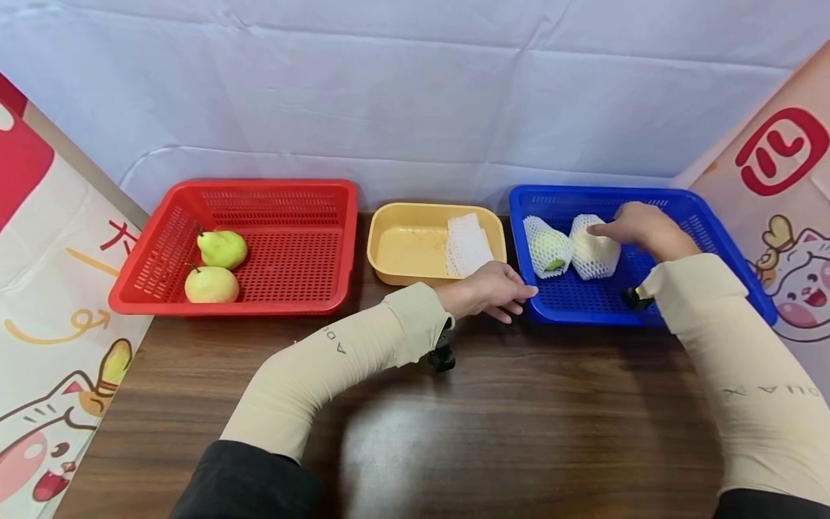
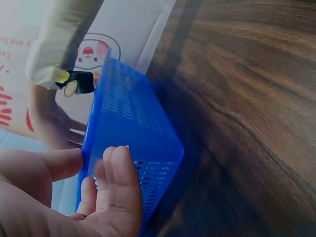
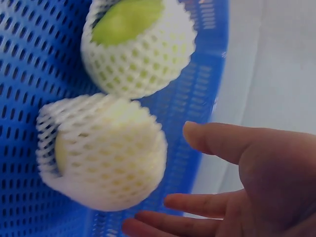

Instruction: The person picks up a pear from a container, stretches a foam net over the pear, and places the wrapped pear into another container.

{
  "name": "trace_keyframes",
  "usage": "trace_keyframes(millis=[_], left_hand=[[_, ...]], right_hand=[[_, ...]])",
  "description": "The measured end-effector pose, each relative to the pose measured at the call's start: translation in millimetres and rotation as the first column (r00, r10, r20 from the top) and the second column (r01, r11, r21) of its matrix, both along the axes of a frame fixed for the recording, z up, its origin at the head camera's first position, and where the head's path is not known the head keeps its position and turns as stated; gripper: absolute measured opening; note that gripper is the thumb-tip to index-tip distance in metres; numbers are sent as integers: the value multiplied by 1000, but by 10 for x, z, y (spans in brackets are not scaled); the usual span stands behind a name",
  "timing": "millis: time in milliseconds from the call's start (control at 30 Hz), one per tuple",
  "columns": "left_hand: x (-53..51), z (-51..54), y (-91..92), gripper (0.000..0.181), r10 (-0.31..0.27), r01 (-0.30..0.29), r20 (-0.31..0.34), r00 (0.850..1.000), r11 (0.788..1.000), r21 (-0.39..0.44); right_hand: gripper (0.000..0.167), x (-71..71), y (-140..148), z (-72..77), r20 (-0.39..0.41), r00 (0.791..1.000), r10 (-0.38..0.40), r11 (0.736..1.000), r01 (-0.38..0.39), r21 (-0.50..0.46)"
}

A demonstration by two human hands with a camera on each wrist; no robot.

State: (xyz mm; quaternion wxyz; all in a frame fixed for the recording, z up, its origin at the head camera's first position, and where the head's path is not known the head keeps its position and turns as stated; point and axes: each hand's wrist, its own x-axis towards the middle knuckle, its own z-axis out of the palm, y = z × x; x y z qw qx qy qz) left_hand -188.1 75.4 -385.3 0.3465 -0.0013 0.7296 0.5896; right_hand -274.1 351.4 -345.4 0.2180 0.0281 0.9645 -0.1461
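Two pears in white foam nets lie in the blue basket (image 1: 570, 308). The left one, a netted green pear (image 1: 549, 250), touches or nearly touches the paler netted pear (image 1: 594, 249). My right hand (image 1: 648, 229) is over the basket beside the paler pear; in the right wrist view its thumb and fingers are spread, with a gap to the net. My left hand (image 1: 494, 288) is at the basket's near left corner. In the left wrist view its thumb meets the blue rim (image 2: 89, 143), and its loosely extended fingers are along the outer wall.
A yellow tray (image 1: 408, 249) with white foam nets (image 1: 468, 245) stands between the baskets. In the red basket (image 1: 298, 306) at left lie a green pear (image 1: 222, 249) and a rounder yellowish pear (image 1: 212, 285). Behind hangs a pale cloth (image 1: 389, 94).
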Motion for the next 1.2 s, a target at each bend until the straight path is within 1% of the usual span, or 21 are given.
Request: trace_keyframes(millis=[67, 133, 200, 300, 433, 600, 667, 733, 833, 967, 1033, 1100, 1200], left_hand=[[7, 10, 0, 18, -5, 5, -2, 1000, 1000, -10], [14, 20, -3, 19, -13, 13, -7, 1000, 1000, -18], [21, 35, -11, 19, -25, 25, -15, 1000, 999, -28], [27, 67, -42, 19, -49, 47, -37, 998, 998, -45], [36, 129, -123, 19, -97, 90, -77, 992, 993, -78], [28, 255, -313, 18, -170, 155, -137, 976, 981, -113], [8, 320, -419, 17, -206, 187, -161, 965, 974, -126], [-17, 391, -529, 17, -234, 207, -188, 954, 966, -155], [-65, 530, -728, 20, -286, 243, -219, 933, 948, -206], [-138, 720, -1021, 23, -308, 242, -254, 917, 935, -260], [-175, 804, -1179, 24, -310, 235, -273, 910, 932, -274], [-197, 878, -1347, 25, -310, 224, -292, 905, 930, -292], [-194, 956, -1627, 26, -310, 198, -336, 890, 924, -327]], right_hand=[[76, 38, -40, 48, -12, 1000, 13, 1000, -13, 16], [85, 77, -81, 109, -23, 999, 24, 1000, -24, 19], [87, 104, -118, 154, -35, 999, 31, 999, -30, 22], [85, 138, -166, 202, -59, 998, 26, 1000, -26, 12], [81, 198, -210, 216, -111, 994, -1, 1000, -2, -28], [72, 284, -292, 222, -228, 973, -25, 996, 5, -87], [68, 328, -344, 242, -273, 962, -28, 994, -4, -113], [63, 377, -397, 264, -315, 949, -30, 990, -16, -143], [54, 448, -484, 289, -384, 923, -33, 982, -40, -183], [42, 531, -602, 320, -476, 879, -33, 973, -81, -218], [38, 582, -661, 341, -510, 859, -37, 967, -99, -236], [36, 640, -715, 362, -530, 847, -36, 961, -116, -251], [34, 724, -811, 383, -548, 836, -30, 948, -150, -281]])
